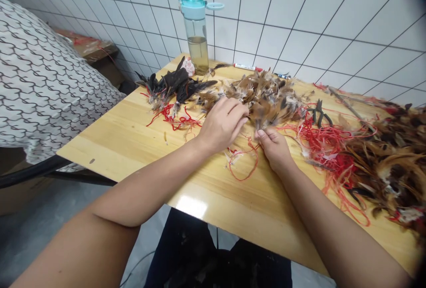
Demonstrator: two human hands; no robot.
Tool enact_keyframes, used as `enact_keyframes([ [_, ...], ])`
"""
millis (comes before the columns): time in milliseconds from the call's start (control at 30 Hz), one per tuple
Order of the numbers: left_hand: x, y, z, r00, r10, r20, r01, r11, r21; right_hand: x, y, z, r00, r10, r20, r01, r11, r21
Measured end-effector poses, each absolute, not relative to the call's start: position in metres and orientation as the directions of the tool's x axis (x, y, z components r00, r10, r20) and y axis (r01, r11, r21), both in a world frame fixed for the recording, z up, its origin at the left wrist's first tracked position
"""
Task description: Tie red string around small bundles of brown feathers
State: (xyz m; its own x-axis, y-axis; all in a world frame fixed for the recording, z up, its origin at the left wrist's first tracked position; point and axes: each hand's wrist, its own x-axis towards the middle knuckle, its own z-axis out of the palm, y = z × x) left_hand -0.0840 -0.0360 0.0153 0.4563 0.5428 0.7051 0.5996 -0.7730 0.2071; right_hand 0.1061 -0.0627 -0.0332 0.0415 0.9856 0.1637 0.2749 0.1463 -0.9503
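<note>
My right hand (273, 148) is closed, thumb and fingers pinching the quill ends of a small bunch of brown feathers (266, 112). A loop of thin red string (244, 177) trails from beside these fingertips onto the table. To its left, my left hand (223, 124) is closed with its fingers curled down at the edge of a pile of brown feathers (256, 86). Its fingertips are partly hidden, so whatever they pinch cannot be made out. Black feather bunches (175, 84) tied with red string (178, 119) lie further left.
A water bottle (198, 35) stands by the tiled wall, near a red-and-white marker (248, 67). Black-handled pliers (319, 114) lie right of the feathers, beside tangled red string (319, 139). A large brown feather heap (392, 159) covers the wooden table's (126, 150) right end.
</note>
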Motion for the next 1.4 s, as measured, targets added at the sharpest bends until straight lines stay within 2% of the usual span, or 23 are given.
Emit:
enact_keyframes([
  [100, -0.082, -0.038, 0.015, 0.422, 0.641, 0.642, 0.527, -0.749, 0.402, 0.106, -0.064, -0.029, 0.087, 0.991, 0.098, 0.145, 0.084, -0.986],
  [200, -0.076, -0.037, 0.007, 0.461, 0.772, 0.437, 0.415, -0.623, 0.663, 0.104, -0.065, -0.028, 0.050, 0.992, 0.115, 0.145, 0.107, -0.984],
  [267, -0.071, -0.036, 0.003, 0.468, 0.830, 0.303, 0.360, -0.492, 0.793, 0.103, -0.065, -0.030, 0.022, 0.989, 0.143, 0.162, 0.138, -0.977],
  [333, -0.069, -0.035, 0.001, 0.473, 0.851, 0.226, 0.309, -0.401, 0.863, 0.103, -0.065, -0.032, -0.003, 0.988, 0.154, 0.191, 0.152, -0.970],
  [500, -0.069, -0.035, -0.004, 0.521, 0.840, 0.148, 0.110, -0.238, 0.965, 0.105, -0.066, -0.030, -0.113, 0.985, 0.129, 0.287, 0.157, -0.945],
  [667, -0.065, -0.036, -0.016, 0.575, 0.816, 0.067, -0.146, 0.022, 0.989, 0.105, -0.067, -0.025, -0.226, 0.967, 0.117, 0.308, 0.185, -0.933],
  [833, -0.062, -0.035, -0.018, 0.600, 0.800, -0.001, -0.223, 0.167, 0.960, 0.105, -0.069, -0.020, -0.279, 0.956, 0.092, 0.297, 0.177, -0.938],
  [1100, -0.066, -0.033, -0.014, 0.693, 0.720, -0.023, -0.218, 0.240, 0.946, 0.106, -0.070, -0.020, -0.334, 0.941, 0.061, 0.234, 0.146, -0.961],
  [1267, -0.066, -0.032, -0.016, 0.674, 0.738, 0.026, -0.230, 0.176, 0.957, 0.105, -0.071, -0.018, -0.331, 0.938, 0.107, 0.249, 0.196, -0.949],
  [1400, -0.066, -0.033, -0.014, 0.646, 0.763, 0.006, -0.264, 0.217, 0.940, 0.104, -0.072, -0.014, -0.332, 0.935, 0.123, 0.224, 0.205, -0.953],
])
